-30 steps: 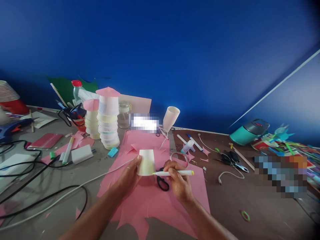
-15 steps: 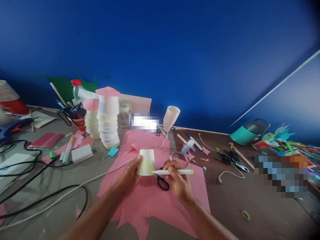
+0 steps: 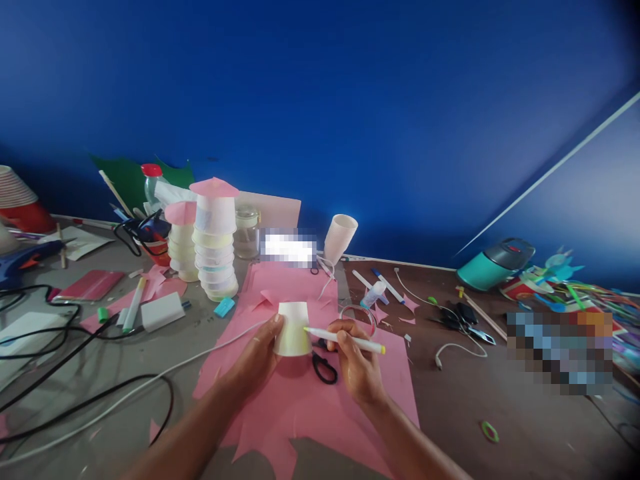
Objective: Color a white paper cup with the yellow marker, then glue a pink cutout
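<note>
A white paper cup (image 3: 293,327), upside down and partly tinted yellow, is gripped at its left side by my left hand (image 3: 261,348). Closed around a white marker with a yellow end (image 3: 360,343), my right hand (image 3: 358,363) holds its yellow tip against the cup's right side. Below both hands lies a sheet of pink paper (image 3: 310,413) with ragged cut edges. The black handle of a pair of scissors (image 3: 325,369) shows on the paper between my hands; the rest of it is hidden by my right hand.
Two stacks of paper cups (image 3: 215,247) with pink paper tops stand at the back left. A leaning stack of white cups (image 3: 341,237) is by the wall. Cables (image 3: 165,373) cross the left side. A teal flask (image 3: 483,270) lies at the right.
The marker tip has moved up along the cup's right side, from near the rim to about mid-height, and the marker now slants more. My left hand keeps its hold on the cup.
</note>
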The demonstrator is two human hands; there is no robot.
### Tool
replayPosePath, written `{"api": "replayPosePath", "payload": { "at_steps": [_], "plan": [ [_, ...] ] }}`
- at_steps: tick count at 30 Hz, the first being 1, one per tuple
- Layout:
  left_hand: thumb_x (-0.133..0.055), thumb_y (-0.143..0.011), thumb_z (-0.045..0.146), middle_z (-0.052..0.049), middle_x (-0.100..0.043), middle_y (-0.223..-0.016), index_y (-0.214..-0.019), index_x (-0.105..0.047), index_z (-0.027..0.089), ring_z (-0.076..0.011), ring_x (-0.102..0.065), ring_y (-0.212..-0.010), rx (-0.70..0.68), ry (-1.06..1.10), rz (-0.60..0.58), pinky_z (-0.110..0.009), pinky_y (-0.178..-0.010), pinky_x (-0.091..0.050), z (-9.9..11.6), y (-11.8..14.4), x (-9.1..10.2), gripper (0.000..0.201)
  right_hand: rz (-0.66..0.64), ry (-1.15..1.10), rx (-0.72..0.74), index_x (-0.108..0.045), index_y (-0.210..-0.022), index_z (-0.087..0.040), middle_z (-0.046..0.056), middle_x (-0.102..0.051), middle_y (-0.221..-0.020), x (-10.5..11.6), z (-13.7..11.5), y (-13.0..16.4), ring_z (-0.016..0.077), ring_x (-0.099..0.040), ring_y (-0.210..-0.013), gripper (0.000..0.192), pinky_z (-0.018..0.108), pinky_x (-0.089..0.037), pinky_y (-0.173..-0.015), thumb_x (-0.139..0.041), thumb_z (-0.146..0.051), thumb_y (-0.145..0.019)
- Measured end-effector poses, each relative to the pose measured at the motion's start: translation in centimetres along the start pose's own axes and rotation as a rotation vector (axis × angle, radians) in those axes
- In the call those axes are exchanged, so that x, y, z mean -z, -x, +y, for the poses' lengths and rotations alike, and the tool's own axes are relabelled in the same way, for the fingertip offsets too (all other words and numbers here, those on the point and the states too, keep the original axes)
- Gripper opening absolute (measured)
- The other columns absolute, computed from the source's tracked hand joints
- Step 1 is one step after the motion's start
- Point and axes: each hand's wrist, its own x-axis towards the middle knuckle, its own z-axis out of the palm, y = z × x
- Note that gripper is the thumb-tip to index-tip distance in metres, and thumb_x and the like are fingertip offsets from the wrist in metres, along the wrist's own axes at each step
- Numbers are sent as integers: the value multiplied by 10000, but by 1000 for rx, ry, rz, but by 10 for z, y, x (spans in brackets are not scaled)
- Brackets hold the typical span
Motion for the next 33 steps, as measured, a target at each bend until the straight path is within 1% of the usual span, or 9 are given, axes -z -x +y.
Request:
{"api": "replayPosePath", "payload": {
  "at_steps": [5,10,15,18,21,23,28,31,33],
  "plan": [
    [-748,-785,423,-17,-649,-623,-674,-732,171,-169,-533,-610,-8,-31,5,-288,-657,-479,14,10,-14,276,-35,-8,30,-689,-712,-223,-16,-552,-611,1,-1,-1,143,-481,-561,365,298,-384,-558,-684,-568,-832],
    [-739,-779,347,-5,-611,-577,-583,-702,182,-172,-522,-601,-13,-94,39,-297,-661,-475,21,13,-23,259,9,-3,-24,-707,-803,-229,-2,-596,-640,-1,-2,-1,174,-544,-625,370,316,-422,-603,-696,-599,-817],
    [-739,-787,391,-17,-645,-609,-682,-729,184,-196,-558,-662,-25,-58,6,-314,-711,-477,14,10,-14,233,12,-34,10,-682,-707,-238,-20,-564,-592,-1,1,-2,158,-495,-565,370,306,-398,-570,-699,-594,-806],
    [-706,-825,454,-20,-646,-607,-711,-715,161,-174,-540,-615,-17,-57,-31,-306,-678,-462,7,7,-6,315,51,-34,-5,-700,-760,-242,-12,-578,-608,-1,3,-2,172,-514,-589,356,316,-413,-578,-700,-596,-807],
    [-719,-818,473,-33,-687,-700,-770,-714,144,-171,-565,-660,-1,-49,-9,-295,-697,-470,2,4,-2,333,45,-35,-11,-703,-754,-232,-10,-584,-629,-1,3,-3,161,-509,-592,353,308,-410,-583,-713,-582,-804],
    [-733,-806,477,-35,-703,-748,-809,-722,142,-179,-582,-708,-6,-43,4,-299,-736,-484,2,4,-3,335,44,-47,4,-693,-723,-228,-14,-577,-623,-1,3,-3,151,-494,-578,367,302,-401,-577,-713,-586,-800],
    [-740,-798,468,-10,-655,-616,-690,-713,162,-176,-560,-640,-15,-64,-15,-306,-703,-479,8,7,-8,325,40,-29,-16,-711,-773,-225,-10,-582,-620,0,1,-3,162,-517,-601,359,311,-419,-588,-703,-582,-814],
    [-755,-785,448,-35,-708,-710,-725,-732,162,-201,-598,-722,-19,-54,-12,-313,-748,-478,9,6,-9,293,26,-33,8,-696,-716,-213,-6,-582,-633,-1,-1,-2,146,-496,-580,372,310,-414,-572,-708,-573,-809],
    [-751,-788,471,-41,-712,-734,-774,-737,155,-197,-596,-714,-21,-55,-34,-314,-736,-472,7,5,-7,316,33,-40,15,-699,-730,-204,1,-593,-641,-1,-1,-2,149,-510,-589,378,316,-423,-573,-701,-572,-816]
  ]
}}
